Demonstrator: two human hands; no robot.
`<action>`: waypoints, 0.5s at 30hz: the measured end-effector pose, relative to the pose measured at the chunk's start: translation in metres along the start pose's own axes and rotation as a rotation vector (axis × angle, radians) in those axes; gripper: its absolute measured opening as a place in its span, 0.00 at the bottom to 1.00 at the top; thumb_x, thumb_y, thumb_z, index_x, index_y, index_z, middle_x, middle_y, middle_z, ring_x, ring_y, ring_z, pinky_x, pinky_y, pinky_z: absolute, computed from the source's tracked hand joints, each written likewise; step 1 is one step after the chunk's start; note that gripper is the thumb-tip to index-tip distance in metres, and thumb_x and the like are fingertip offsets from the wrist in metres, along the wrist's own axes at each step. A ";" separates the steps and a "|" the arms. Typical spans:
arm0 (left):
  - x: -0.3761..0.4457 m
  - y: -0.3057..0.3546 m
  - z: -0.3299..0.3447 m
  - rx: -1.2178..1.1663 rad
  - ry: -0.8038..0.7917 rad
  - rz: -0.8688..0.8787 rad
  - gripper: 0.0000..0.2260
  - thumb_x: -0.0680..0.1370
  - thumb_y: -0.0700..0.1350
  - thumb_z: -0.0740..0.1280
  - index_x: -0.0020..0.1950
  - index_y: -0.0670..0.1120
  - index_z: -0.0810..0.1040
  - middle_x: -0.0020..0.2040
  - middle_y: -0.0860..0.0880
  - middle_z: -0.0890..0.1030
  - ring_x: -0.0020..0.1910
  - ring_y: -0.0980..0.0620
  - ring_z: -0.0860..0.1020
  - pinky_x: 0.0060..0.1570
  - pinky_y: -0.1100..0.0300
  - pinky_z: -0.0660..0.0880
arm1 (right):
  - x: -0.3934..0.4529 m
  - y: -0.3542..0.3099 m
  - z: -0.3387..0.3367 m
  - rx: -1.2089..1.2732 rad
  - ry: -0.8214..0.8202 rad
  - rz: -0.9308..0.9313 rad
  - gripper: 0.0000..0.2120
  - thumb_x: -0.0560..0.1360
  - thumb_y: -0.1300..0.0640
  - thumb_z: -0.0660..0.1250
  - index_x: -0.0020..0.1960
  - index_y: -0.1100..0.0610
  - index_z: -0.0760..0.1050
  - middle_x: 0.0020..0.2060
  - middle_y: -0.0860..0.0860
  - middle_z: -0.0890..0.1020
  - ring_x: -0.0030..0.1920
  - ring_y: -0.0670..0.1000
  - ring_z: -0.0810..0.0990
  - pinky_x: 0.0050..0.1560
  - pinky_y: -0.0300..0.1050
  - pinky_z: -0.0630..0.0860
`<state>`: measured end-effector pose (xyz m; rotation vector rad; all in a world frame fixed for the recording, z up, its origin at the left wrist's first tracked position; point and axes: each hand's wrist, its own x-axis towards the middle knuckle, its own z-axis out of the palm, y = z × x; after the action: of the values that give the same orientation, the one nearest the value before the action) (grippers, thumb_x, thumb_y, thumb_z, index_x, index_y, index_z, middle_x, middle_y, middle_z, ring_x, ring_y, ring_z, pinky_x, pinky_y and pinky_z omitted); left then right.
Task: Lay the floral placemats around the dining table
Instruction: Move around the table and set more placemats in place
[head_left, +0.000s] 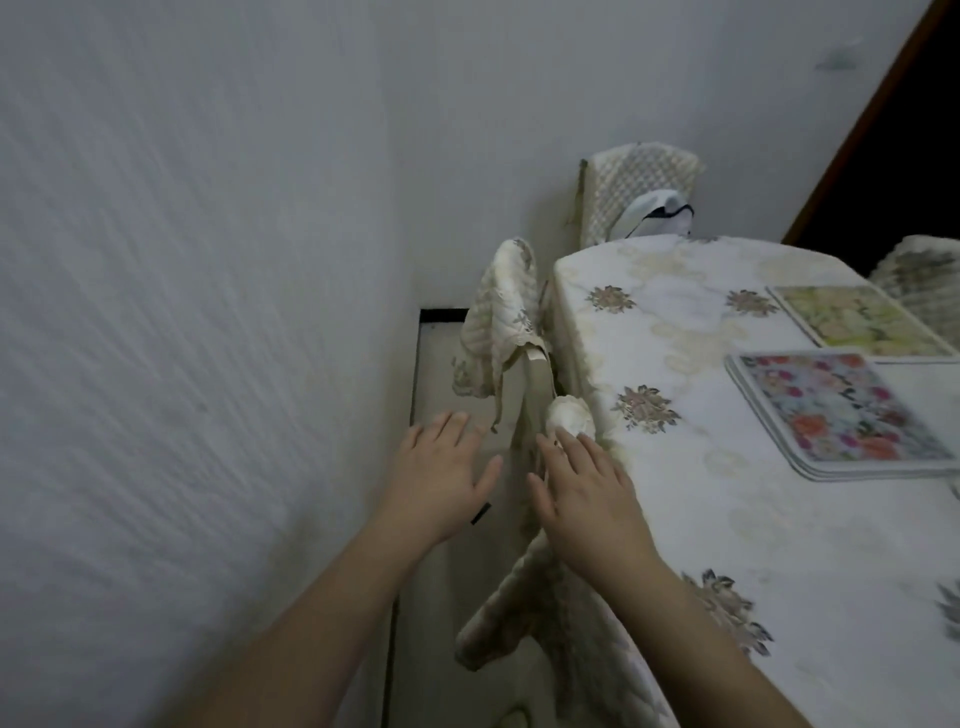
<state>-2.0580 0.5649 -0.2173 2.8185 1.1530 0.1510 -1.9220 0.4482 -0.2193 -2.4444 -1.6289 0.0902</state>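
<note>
A stack of floral placemats (841, 410) with red, pink and blue flowers lies on the dining table (675, 493), which wears a white cloth with embroidered flowers. A single pale green and peach placemat (857, 322) lies behind the stack, near the far right. My left hand (441, 478) hovers with fingers spread over the gap between wall and table. My right hand (587, 493) is also flat and spread, at the table's left edge, its fingertips near a chair's padded knob. Neither hand holds anything.
A white wall (208, 312) runs close along the left. Chairs with quilted cream covers stand at the table's left side (504, 317), far end (639, 187) and right (919, 270). A white bag (660, 213) rests on the far chair. A dark doorway sits top right.
</note>
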 end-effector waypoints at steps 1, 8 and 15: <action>0.016 0.002 0.001 0.003 -0.007 0.025 0.33 0.75 0.63 0.39 0.76 0.52 0.60 0.76 0.51 0.63 0.75 0.51 0.57 0.72 0.51 0.55 | 0.009 0.007 0.001 0.005 -0.005 0.026 0.34 0.75 0.40 0.38 0.75 0.51 0.62 0.75 0.52 0.64 0.75 0.54 0.61 0.73 0.52 0.57; 0.104 0.018 0.014 0.043 -0.051 0.175 0.31 0.76 0.63 0.41 0.76 0.53 0.60 0.77 0.51 0.63 0.76 0.51 0.57 0.73 0.51 0.54 | 0.063 0.053 0.004 -0.003 0.028 0.195 0.26 0.77 0.44 0.51 0.70 0.53 0.71 0.69 0.53 0.73 0.69 0.57 0.71 0.66 0.54 0.68; 0.170 0.042 0.018 0.024 -0.075 0.337 0.30 0.77 0.63 0.41 0.77 0.54 0.59 0.77 0.52 0.62 0.77 0.53 0.55 0.73 0.51 0.53 | 0.089 0.083 0.004 -0.013 0.030 0.296 0.29 0.77 0.42 0.46 0.72 0.51 0.68 0.71 0.52 0.71 0.71 0.57 0.68 0.68 0.53 0.66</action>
<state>-1.9061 0.6534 -0.2207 2.9878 0.6621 0.0530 -1.8131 0.5001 -0.2349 -2.6646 -1.2490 0.0857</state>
